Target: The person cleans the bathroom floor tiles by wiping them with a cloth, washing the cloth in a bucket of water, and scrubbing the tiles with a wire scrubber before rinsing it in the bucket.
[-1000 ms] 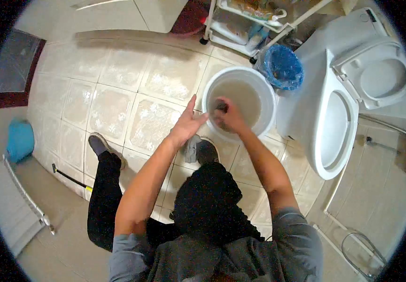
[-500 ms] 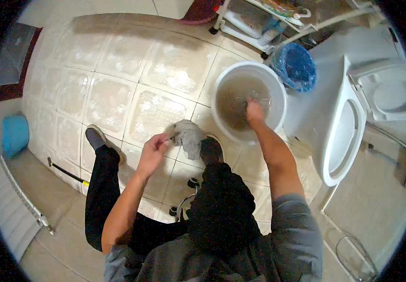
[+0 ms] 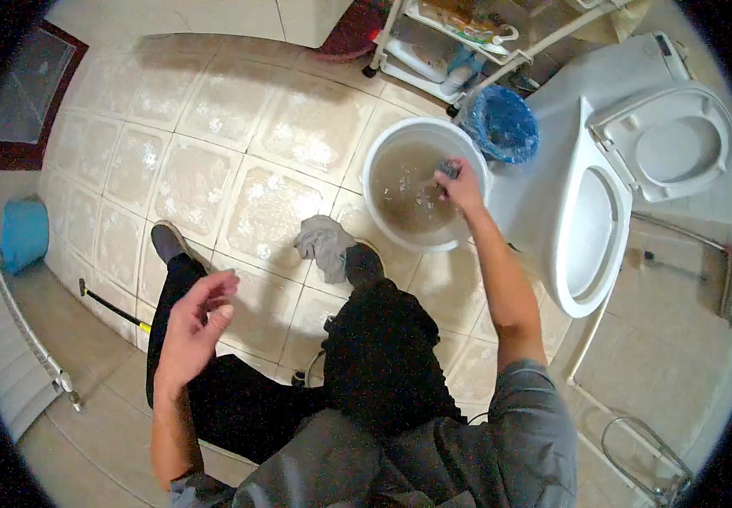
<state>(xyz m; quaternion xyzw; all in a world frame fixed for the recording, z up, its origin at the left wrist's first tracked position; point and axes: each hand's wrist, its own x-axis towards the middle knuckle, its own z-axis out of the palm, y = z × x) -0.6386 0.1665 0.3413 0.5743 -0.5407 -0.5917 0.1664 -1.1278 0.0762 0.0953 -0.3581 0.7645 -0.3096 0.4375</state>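
Note:
Over the white bucket (image 3: 376, 203) of murky water (image 3: 408, 190), my right hand (image 3: 463, 184) is closed on a small dark grey scouring pad (image 3: 447, 169). Much of the pad is covered by the fingers. My left hand (image 3: 195, 332) hovers above my left leg, fingers loosely bent and thumb apart, with nothing in it. A crumpled grey cloth (image 3: 325, 245) lies on the tiled floor against my right shoe (image 3: 364, 262), left of the bucket.
A blue-lined bin (image 3: 505, 127) stands beside the bucket, with a toilet (image 3: 590, 245) to its right. Behind is a wheeled shelf rack (image 3: 442, 55) with bottles. A black-and-yellow handled tool (image 3: 116, 309) and a blue container (image 3: 24, 234) are at left.
My right hand has risen out of the water with the scouring pad. My left hand has let go of the grey cloth and drawn back toward me, to the left.

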